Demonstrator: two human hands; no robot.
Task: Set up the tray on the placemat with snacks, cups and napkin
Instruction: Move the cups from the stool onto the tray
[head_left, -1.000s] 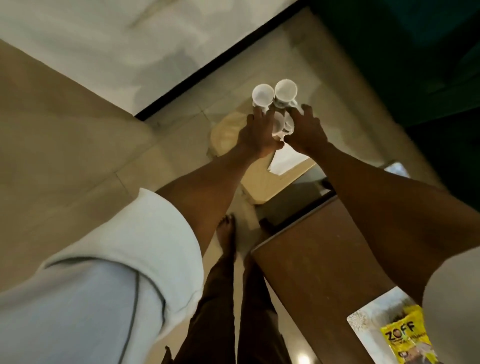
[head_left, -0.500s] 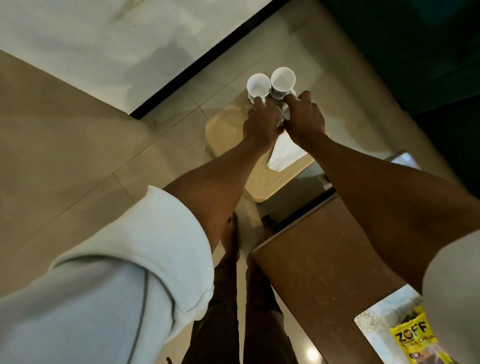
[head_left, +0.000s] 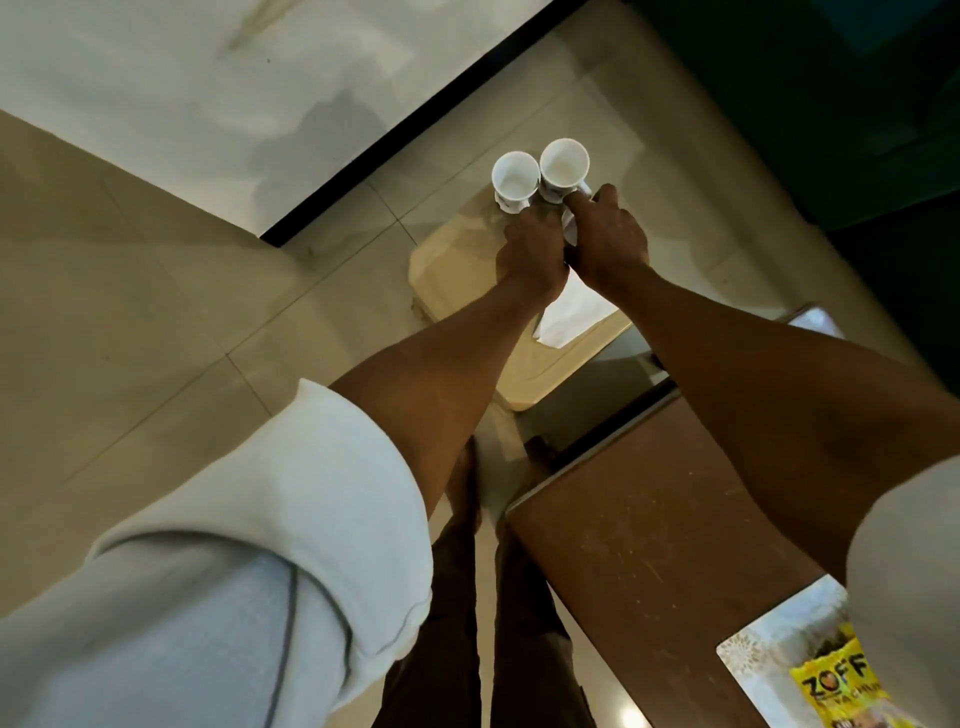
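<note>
A cream tray (head_left: 457, 280) lies ahead of me, beyond the brown table. Two white cups (head_left: 514, 182) (head_left: 563, 166) stand side by side at its far end. A white napkin (head_left: 571, 317) lies on the tray under my wrists. My left hand (head_left: 530, 254) curls round the base of the left cup. With a finger at the right cup's handle, my right hand (head_left: 608, 239) grips that cup. Between my hands a third white cup (head_left: 570, 231) shows only as a sliver. What the tray rests on I cannot tell.
The brown table (head_left: 649, 519) fills the lower right. At its near corner lies a white patterned placemat (head_left: 763, 644) with a yellow snack packet (head_left: 831, 686) on it. Beige floor tiles (head_left: 156, 312) spread left, and my legs and bare feet (head_left: 467, 467) stand below the tray.
My hands have closed in together, hiding more of the cups between them. The two far cups stay close together and have barely shifted.
</note>
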